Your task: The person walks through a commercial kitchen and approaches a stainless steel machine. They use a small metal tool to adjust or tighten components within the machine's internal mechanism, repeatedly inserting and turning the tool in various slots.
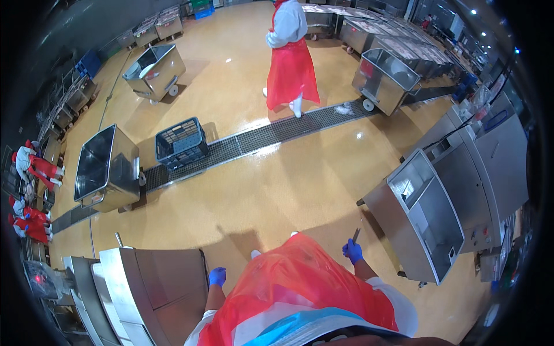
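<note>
Gripping a slim dark tool (pixel 356 234) w/ the blue-gloved right hand (pixel 352 252), wrapping fingers round the near end, leaving the far end poking out fwd above the yellow floor (pixel 300 184), left of a steel trough (pixel 424 199). Looks light & stiff, prob. rigid all along; too small to tell if sharp. Might turn slippery in a wet glove, so best held firmly by the covered end, well clear of the tip. Can't tell re: left hand (pixel 217 276): looks loosely curled, maybe w/ nothing in it, just beside a steel cabinet (pixel 173 282).
</note>
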{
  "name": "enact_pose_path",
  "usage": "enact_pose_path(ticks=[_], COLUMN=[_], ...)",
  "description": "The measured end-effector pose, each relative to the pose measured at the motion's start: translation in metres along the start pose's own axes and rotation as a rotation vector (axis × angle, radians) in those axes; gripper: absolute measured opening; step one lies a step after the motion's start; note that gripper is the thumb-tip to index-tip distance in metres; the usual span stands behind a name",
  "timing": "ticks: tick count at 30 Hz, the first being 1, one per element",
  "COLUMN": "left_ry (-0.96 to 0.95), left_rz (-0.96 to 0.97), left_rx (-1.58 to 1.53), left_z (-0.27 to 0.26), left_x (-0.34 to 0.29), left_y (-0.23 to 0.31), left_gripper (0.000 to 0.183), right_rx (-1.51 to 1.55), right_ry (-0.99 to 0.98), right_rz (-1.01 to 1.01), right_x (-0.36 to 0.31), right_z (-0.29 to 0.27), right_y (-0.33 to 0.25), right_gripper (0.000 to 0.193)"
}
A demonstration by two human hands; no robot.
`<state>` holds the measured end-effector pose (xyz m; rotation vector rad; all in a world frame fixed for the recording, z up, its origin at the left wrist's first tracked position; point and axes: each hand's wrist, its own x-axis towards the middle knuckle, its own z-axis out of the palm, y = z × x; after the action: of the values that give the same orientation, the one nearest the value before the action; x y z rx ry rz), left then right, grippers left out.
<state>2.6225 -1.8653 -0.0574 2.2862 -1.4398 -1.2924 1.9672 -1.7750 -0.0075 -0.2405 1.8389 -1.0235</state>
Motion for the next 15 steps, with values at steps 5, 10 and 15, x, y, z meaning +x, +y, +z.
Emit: enact_pose_path(ticks=[5,10,15], left_ry=[-0.125,-0.132,-0.005], left_rz=[-0.281,-0.216,-0.078], left_rx=[0.15,0.09,0.358], left_z=[0.009,0.041,0.058], left_x=[-0.062,-0.096,-0.115], left_y=[0.031,-0.017,-0.025], left_gripper=[0.034,0.029,0.027], right_rx=[-0.095,-0.282,-0.344], right_ry=[-0.032,-0.128,-0.21], right_rz=[0.025,0.095,0.109], right_x=[0.046,0.052,0.076], right_z=[0.007,0.008,0.025], right_y=[-0.022,-0.023,-0.023], right_gripper=[0.052,0.052,0.053])
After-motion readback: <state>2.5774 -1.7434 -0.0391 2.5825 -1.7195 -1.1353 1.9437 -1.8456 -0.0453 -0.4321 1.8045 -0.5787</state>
